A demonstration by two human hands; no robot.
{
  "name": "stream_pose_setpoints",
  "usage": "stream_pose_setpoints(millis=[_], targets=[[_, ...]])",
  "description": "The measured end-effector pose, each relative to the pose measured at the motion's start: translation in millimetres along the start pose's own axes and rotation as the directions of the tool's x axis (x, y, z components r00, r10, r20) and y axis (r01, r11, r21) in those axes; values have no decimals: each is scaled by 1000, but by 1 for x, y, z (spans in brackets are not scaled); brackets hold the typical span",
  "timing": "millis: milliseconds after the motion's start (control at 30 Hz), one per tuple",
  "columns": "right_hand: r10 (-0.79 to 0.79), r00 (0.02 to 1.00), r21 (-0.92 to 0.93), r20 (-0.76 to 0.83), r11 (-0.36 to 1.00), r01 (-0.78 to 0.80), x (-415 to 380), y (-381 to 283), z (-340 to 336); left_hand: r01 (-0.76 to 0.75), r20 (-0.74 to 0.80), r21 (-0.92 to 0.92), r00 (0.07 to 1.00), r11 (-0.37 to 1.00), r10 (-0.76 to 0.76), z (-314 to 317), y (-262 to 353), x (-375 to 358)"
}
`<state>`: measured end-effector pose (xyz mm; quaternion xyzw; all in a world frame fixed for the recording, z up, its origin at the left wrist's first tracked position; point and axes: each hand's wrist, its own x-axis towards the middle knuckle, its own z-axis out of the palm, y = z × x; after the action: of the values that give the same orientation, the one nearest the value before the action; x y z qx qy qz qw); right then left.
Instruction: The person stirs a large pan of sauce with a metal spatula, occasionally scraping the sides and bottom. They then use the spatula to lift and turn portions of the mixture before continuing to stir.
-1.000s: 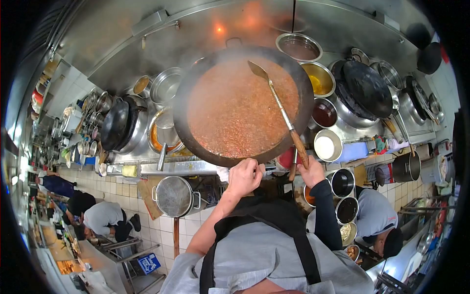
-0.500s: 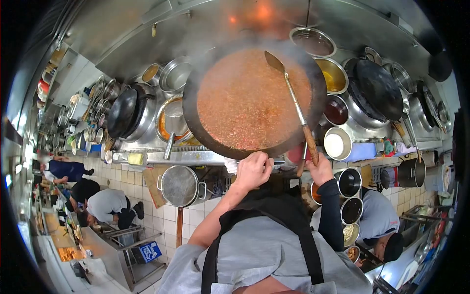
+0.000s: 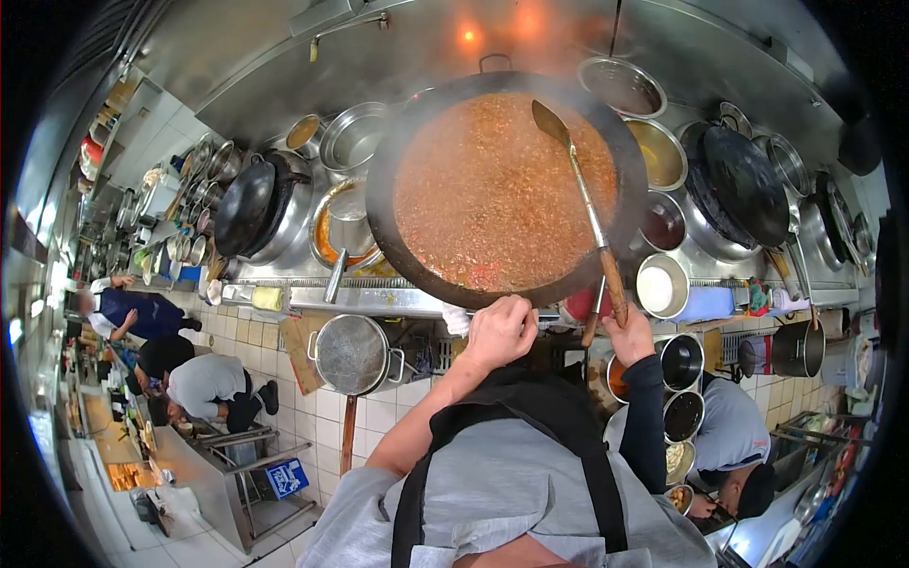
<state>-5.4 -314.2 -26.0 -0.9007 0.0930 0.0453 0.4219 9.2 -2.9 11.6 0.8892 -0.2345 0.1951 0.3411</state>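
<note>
Head view: the left hand (image 3: pixel 499 333) clamps the near rim of the big wok (image 3: pixel 398 227), brimming with steaming red-brown sauce (image 3: pixel 492 189). The right hand (image 3: pixel 630 333) grips the wooden handle of the long ladle (image 3: pixel 579 185), its bowl dipped at the far side. Crowding the counter (image 3: pixel 379 299): a black wok (image 3: pixel 244 208) to the left, seasoning bowls (image 3: pixel 660 154) on the right, a white-filled bowl (image 3: pixel 656 286) just beside the ladle's handle. A lidded pot (image 3: pixel 352 354) sits below the counter's edge.
</note>
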Motion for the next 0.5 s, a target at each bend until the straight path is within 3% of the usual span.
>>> stream_pose_setpoints(millis=[500], targets=[[23,1000,-13,9,1000,-23,-1,-6,-3,6,10,-17,1000,1000,-6,1,-2,-1]])
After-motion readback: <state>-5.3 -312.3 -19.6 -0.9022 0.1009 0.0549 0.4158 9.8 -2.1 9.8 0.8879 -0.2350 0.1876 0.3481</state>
